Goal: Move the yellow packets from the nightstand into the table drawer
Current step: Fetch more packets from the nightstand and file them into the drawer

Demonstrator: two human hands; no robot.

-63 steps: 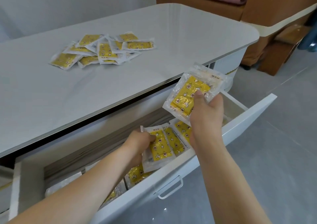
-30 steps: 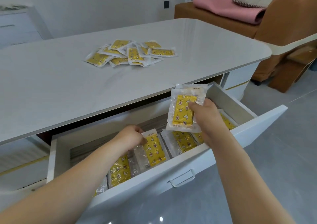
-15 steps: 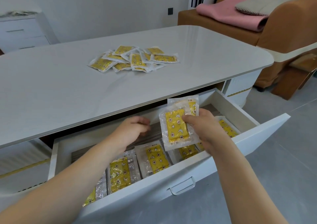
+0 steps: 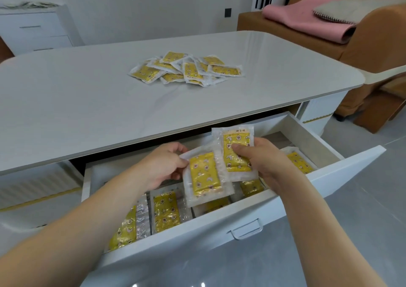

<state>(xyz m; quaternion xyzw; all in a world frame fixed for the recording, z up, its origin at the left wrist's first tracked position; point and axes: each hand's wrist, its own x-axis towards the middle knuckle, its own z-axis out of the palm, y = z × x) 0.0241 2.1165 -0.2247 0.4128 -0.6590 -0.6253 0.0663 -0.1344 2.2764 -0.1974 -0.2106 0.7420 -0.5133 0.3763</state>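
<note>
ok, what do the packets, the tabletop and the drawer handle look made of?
Packets: clear, glossy plastic film around a yellow printed pouch; the sealed edges crinkle and glint. Tabletop: smooth pale slab with faint veining and a soft sheen, perhaps sintered stone or glass; can't tell which. Drawer handle: looks like brushed or satin silver metal.

two yellow packets in clear wrap are hanging above the open white table drawer (image 4: 263,207): the left packet (image 4: 205,173), tilted, is overlapping the front of the upright right packet (image 4: 236,152). more packets (image 4: 165,212) are lying flat in rows inside the drawer. a loose pile of packets (image 4: 186,70) is sitting on the white tabletop behind.
</note>
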